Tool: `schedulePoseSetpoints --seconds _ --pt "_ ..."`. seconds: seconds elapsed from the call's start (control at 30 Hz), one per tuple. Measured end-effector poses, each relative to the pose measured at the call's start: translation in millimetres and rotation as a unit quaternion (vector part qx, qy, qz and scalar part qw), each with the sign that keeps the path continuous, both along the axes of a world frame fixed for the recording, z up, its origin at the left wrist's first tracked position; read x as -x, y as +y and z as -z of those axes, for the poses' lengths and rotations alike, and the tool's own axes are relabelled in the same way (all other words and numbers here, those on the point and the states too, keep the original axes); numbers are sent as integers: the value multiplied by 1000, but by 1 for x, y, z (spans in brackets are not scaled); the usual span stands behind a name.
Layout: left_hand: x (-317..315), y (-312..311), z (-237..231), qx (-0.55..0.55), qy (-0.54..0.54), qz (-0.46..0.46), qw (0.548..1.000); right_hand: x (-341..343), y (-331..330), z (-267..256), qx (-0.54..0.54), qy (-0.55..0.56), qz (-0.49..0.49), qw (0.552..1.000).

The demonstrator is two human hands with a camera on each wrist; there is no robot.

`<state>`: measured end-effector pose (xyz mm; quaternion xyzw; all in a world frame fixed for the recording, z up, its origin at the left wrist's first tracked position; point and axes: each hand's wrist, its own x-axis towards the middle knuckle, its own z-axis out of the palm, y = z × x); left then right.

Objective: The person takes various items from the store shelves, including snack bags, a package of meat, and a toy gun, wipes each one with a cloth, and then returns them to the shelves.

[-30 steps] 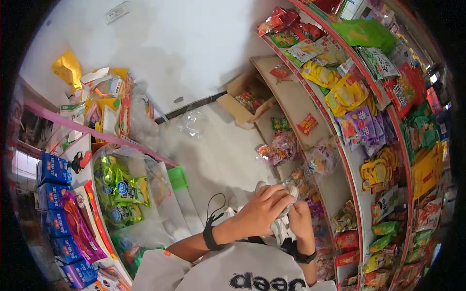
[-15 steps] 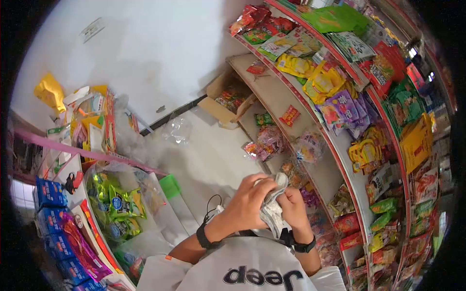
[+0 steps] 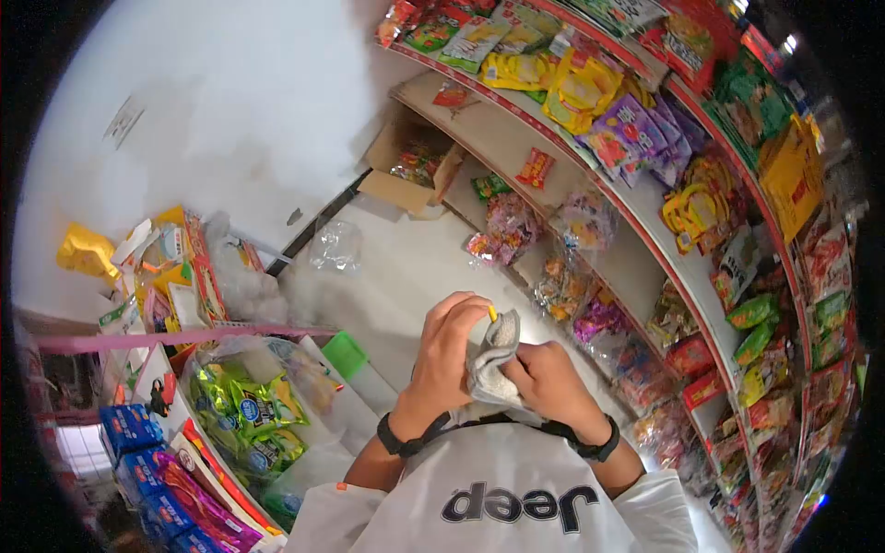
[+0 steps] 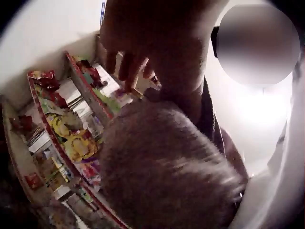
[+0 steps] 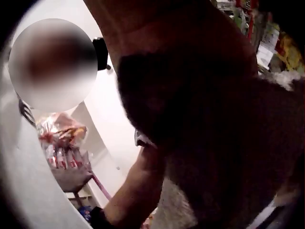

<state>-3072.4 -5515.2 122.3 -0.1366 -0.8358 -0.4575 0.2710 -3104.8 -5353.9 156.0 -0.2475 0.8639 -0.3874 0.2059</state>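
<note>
A folded grey-and-white cloth (image 3: pixel 498 369) is held up between both hands in front of the shirt, its layers standing upright. My left hand (image 3: pixel 442 355) grips its left side, fingers curled over the top. A small yellow bit (image 3: pixel 492 313) shows at the left fingertips, against the cloth's upper edge. On the other side, my right hand (image 3: pixel 558 382) pinches the cloth, with the thumb pressed into its face. In the right wrist view, part of the pale cloth (image 5: pixel 175 205) appears below the dark, shadowed hand. Each wrist wears a black band.
Curved shelves (image 3: pixel 636 207) of snack packets line the right side. An open cardboard box (image 3: pixel 396 189) stands by the wall, near a clear plastic bag (image 3: pixel 336 247) on the floor. At left are green snack bags (image 3: pixel 253 410), a green box (image 3: pixel 345 354) and blue packs (image 3: pixel 143 470).
The hands have shifted slightly left and spread apart around the cloth, which now stands more upright. The yellow bit has come into sight. The head view has turned, moving the shelves leftward.
</note>
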Motion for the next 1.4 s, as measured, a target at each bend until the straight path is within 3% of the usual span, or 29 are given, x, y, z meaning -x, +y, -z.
schedulePoseSetpoints --seconds 0.03,0.23,0.27,0.33,0.4,0.43,0.47,0.6,0.7,0.73,0.83,0.97,1.17,1.3,1.4 --pt "-2 2 1 15 -15 -8 1000 0 1 7 -57 51 4 997" --pt "-3 19 14 25 -40 -8 999 -4 -5 21 -128 105 51 985" --pt "-2 14 15 30 -35 -20 999 -9 -3 14 -120 65 27 990" --pt "-3 10 15 18 -36 -19 999 -10 6 24 6 8 -3 1000" --pt "-6 27 16 -116 -30 1 993 -1 17 18 116 -70 -49 990" --pt "-12 37 18 -182 -36 17 982 0 24 35 254 -202 -35 945" --pt "-16 41 20 -252 -63 72 963 -3 26 38 276 -225 -26 934" --pt "-18 55 33 -295 -59 112 947 -5 39 39 269 -232 11 935" --pt "-8 39 26 -1 -8 34 999 -16 44 24 118 -117 14 986" --pt "-6 37 25 28 -21 25 999 -23 45 29 103 -65 36 992" --pt "-6 54 23 44 -48 54 996 -24 57 32 -75 -14 33 997" --pt "-17 82 29 38 -48 75 995 -8 73 29 -60 -11 65 996" --pt "-14 85 6 78 -20 -14 997 -30 86 27 142 -61 49 987" --pt "-31 145 2 0 -26 57 998 -13 135 29 205 -70 60 974" --pt "-27 176 -11 25 12 17 999 -34 171 18 248 -129 51 959"
